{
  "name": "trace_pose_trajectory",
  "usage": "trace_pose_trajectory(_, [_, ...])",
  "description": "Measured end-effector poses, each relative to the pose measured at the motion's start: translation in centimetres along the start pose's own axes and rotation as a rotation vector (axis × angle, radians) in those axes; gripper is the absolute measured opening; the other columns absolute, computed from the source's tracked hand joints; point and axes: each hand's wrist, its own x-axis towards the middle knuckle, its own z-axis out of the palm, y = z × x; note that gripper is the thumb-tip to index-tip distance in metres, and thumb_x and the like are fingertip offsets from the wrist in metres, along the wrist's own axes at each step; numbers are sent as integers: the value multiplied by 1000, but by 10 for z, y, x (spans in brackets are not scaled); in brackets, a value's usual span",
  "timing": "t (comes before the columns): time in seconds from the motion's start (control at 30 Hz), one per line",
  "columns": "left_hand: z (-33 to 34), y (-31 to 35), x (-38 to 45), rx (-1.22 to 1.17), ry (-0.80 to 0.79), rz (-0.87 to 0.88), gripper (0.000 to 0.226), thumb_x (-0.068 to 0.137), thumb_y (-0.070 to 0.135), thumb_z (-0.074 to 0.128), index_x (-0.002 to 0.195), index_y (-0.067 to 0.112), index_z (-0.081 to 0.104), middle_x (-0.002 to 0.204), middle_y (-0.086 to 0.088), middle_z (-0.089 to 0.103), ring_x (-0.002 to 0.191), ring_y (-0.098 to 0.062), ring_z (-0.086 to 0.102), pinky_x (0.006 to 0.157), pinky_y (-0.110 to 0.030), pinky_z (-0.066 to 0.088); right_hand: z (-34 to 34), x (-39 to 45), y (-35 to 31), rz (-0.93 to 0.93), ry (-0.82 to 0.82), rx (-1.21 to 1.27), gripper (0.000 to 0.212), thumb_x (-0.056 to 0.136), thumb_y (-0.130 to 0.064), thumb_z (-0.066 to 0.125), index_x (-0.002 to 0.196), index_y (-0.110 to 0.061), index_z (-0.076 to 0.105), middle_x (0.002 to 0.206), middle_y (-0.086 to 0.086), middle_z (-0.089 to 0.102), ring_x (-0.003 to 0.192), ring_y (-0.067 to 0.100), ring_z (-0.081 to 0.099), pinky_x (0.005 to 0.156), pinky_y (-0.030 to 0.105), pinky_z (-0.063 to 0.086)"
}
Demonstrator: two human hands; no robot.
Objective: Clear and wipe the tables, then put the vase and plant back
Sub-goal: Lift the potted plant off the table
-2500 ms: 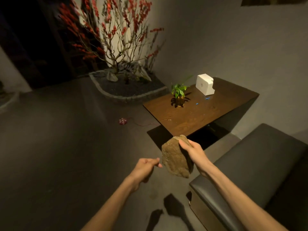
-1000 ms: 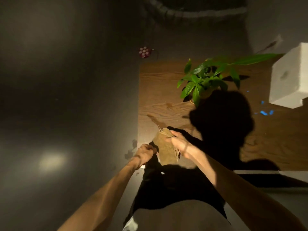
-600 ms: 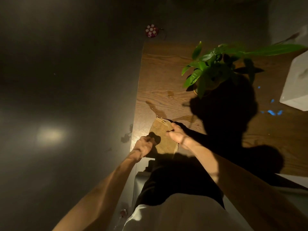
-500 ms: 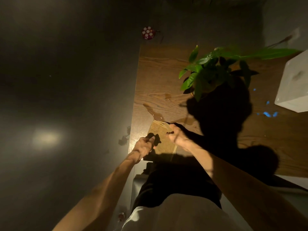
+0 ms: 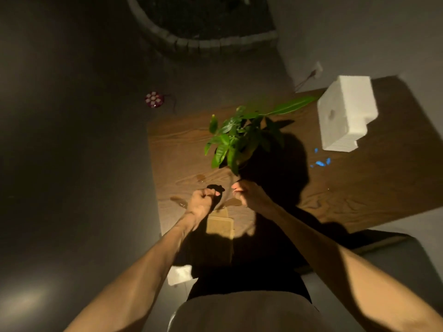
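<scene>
Though dim, cloth (image 5: 220, 226) perhaps on table (image 5: 182, 149).

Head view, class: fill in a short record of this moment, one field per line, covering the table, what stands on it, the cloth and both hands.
table: wooden table, wet patches near its front edge
plant: green plant standing mid-table, pot in shadow
box: white box at the far right of the table
cloth: tan cloth lying at the table's front edge, below the hands
left hand: left hand curled, above the cloth; grip unclear
right hand: right hand curled, just below the plant's leaves; grip unclear
floor: small red-and-white object
</scene>
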Motion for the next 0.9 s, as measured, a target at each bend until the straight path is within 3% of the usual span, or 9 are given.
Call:
trace_pose_trajectory(0.07, [11, 6, 11, 1, 29, 5, 24, 94, 17, 64, 77, 23, 78, 104, -7, 76, 102, -22, 69, 100, -41, 52, -19, -3, 2, 9, 51, 73, 28, 96, -17, 60, 123, -19, 67, 108, -2, 69, 97, 15, 65, 82, 31, 51])
trace_pose_trajectory(0.13, [23, 12, 19, -2, 54, 17, 16, 91, 23, 70, 78, 22, 79, 95, -2, 77, 97, -18, 70, 96, -32, 52, -36, -4, 8, -1, 86, 112, 25, 95, -15, 60, 119, -19, 67, 99, -2, 68, 89, 17, 66, 76, 34, 53])
trace_pose_trajectory(0.23, [41, 21, 29, -9, 123, 32, 13, 90, 23, 70, 80, 19, 76, 83, 0, 74, 82, -16, 68, 75, -25, 52, -63, 1, 15, -10, 108, 130, 23, 94, -16, 62, 115, -24, 66, 97, 2, 70, 82, 17, 67, 76, 40, 56])
trace_pose_trajectory(0.37, [62, 26, 41, -22, 185, 18, 13, 89, 6, 63, 83, 16, 68, 90, -9, 72, 86, -21, 65, 81, -30, 52, -85, 19, 25, -54, 60, 71, 31, 96, -12, 65, 126, -6, 60, 119, 12, 68, 107, 21, 65, 92, 30, 53])
trace_pose_trajectory(0.47, [80, 36, 43, -84, 243, -8, 11, 90, 6, 66, 90, 16, 69, 88, -5, 70, 78, -16, 64, 63, -18, 47, -98, 37, 33, -59, -16, 105, 36, 95, -8, 66, 129, 0, 56, 124, 16, 65, 113, 23, 61, 85, 8, 47])
trace_pose_trajectory(0.53, [91, 42, 48, -132, 288, -20, 17, 90, 8, 68, 107, 10, 68, 97, -4, 71, 78, -10, 63, 57, -8, 45, -106, 54, 36, -76, -64, 71, 35, 93, -14, 69, 126, -5, 60, 122, 10, 68, 110, 17, 61, 89, 12, 46])
trace_pose_trajectory(0.63, [106, 51, 56, -161, 407, 10, 29, 83, 8, 76, 110, 10, 65, 104, -6, 71, 94, -16, 66, 72, -17, 50, -118, 80, 42, -126, -81, 55, 27, 89, -28, 73, 112, -16, 64, 109, 1, 72, 107, 19, 65, 102, 37, 48])
trace_pose_trajectory(0.73, [121, 59, 67, -192, 469, 35, 39, 77, 6, 81, 108, 17, 61, 107, -4, 68, 99, -16, 63, 82, -25, 50, -133, 96, 45, -155, -81, 36, 28, 88, -29, 75, 112, -20, 63, 101, -3, 68, 97, 16, 63, 94, 36, 51])
trace_pose_trajectory(0.9, [129, 58, 82, -222, 484, 39, 70, 68, 10, 88, 130, 15, 54, 126, -2, 64, 116, -17, 59, 96, -29, 49, -139, 119, 42, -306, -101, -128, 50, 86, -32, 78, 129, -19, 56, 123, 5, 65, 114, 24, 63, 93, 37, 53])
